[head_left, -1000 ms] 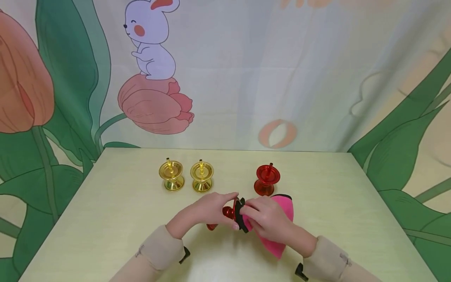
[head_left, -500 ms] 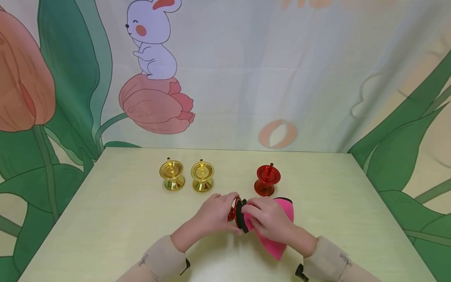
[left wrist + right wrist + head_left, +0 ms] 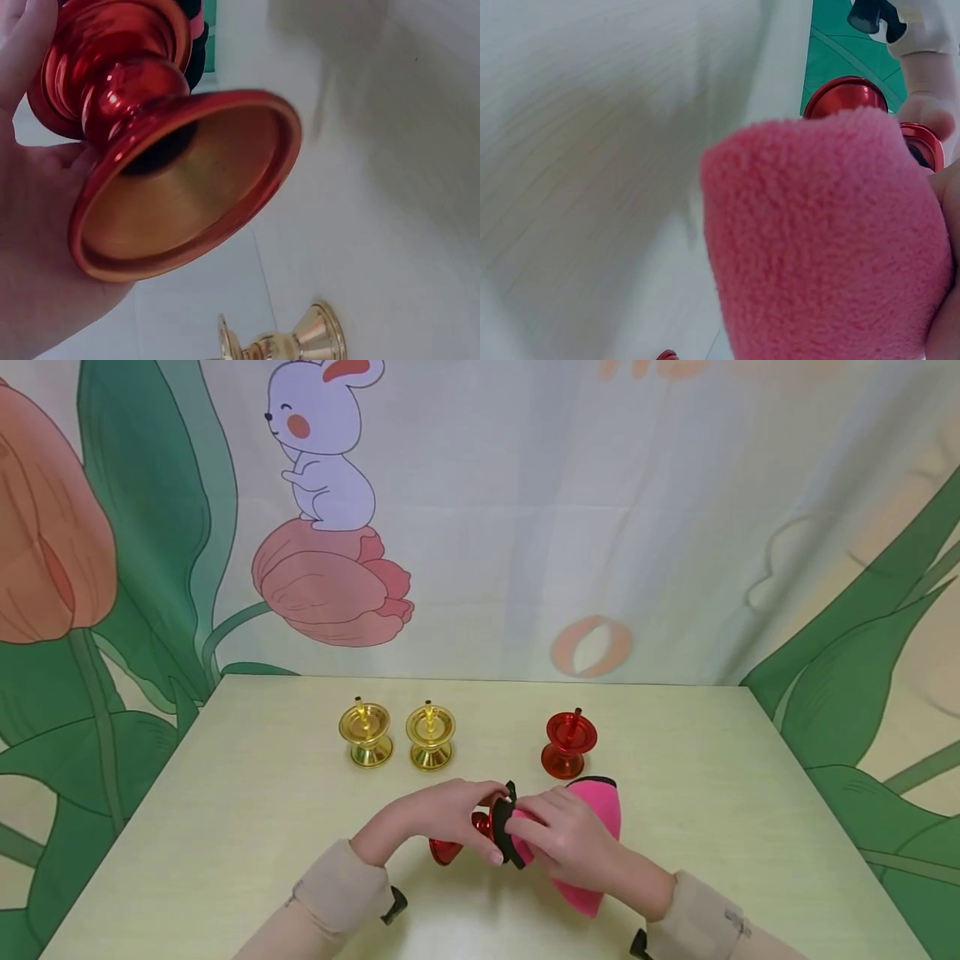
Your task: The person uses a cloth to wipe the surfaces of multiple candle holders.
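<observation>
Tipped on its side above the table, a shiny red candle holder [image 3: 446, 852] is gripped by my left hand [image 3: 450, 814] around its dish end. Its hollow, gold-toned base [image 3: 187, 199] faces the left wrist view. My right hand [image 3: 566, 837] holds a bunched pink cloth [image 3: 602, 810] with black edging, its fingers pressing part of it to the dish. Fluffy pink pile of the cloth [image 3: 817, 240] fills much of the right wrist view. The candle holder's spike is hidden by cloth and fingers.
Two gold candle holders, one at the left [image 3: 365, 732] and one beside it [image 3: 431, 737], stand upright behind my hands. Another red candle holder [image 3: 567, 746] stands upright just beyond the cloth. The pale table [image 3: 225, 827] ends at a printed curtain [image 3: 480, 527].
The red candle holder's base, hidden behind my left hand half a second ago, shows again. My left hand has shifted slightly left and down; the cloth's black edge at the dish has moved slightly too.
</observation>
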Tool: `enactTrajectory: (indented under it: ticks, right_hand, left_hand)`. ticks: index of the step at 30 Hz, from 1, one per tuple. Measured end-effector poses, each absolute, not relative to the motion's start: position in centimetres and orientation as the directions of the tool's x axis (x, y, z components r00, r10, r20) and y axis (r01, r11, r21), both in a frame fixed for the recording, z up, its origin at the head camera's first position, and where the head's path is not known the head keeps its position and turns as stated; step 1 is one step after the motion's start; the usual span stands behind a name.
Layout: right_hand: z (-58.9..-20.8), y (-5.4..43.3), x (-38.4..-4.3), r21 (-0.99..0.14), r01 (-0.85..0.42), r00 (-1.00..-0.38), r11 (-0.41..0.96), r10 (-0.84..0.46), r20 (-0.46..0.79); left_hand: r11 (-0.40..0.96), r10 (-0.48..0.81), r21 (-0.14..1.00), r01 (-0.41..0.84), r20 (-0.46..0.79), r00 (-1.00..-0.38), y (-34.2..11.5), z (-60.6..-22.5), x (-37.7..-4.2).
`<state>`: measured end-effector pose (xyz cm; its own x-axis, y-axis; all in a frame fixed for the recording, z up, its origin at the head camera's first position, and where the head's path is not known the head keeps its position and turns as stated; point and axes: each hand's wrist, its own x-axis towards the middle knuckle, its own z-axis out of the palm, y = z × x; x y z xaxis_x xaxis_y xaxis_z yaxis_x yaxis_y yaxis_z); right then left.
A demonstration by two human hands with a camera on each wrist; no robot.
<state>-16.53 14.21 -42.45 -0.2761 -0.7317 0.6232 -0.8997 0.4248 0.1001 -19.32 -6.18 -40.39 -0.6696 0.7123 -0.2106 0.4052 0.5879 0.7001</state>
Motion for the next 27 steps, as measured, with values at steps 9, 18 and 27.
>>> enactTrajectory:
  ticks: [9, 18, 27]
  right_hand:
    - [-42.7, 14.5, -16.6, -0.009, -0.872, -0.389, 0.49, -0.681, 0.62]
    - [-42.6, 15.0, -16.9, -0.068, -0.856, -0.455, 0.513, -0.682, 0.572]
    - [-42.0, 17.1, -17.2, -0.503, -0.602, -0.797, 0.62, -0.42, 0.435]
  left_hand:
    - [0.613, 0.669, 0.584, 0.532, -0.025, -0.742, -5.5, -41.0, -18.4]
    - [0.702, 0.618, 0.411, 0.582, 0.054, -0.784, -5.9, -41.6, -18.2]
    - [0.754, 0.457, 0.489, 0.439, 0.09, -0.885, -7.1, -42.3, -18.1]
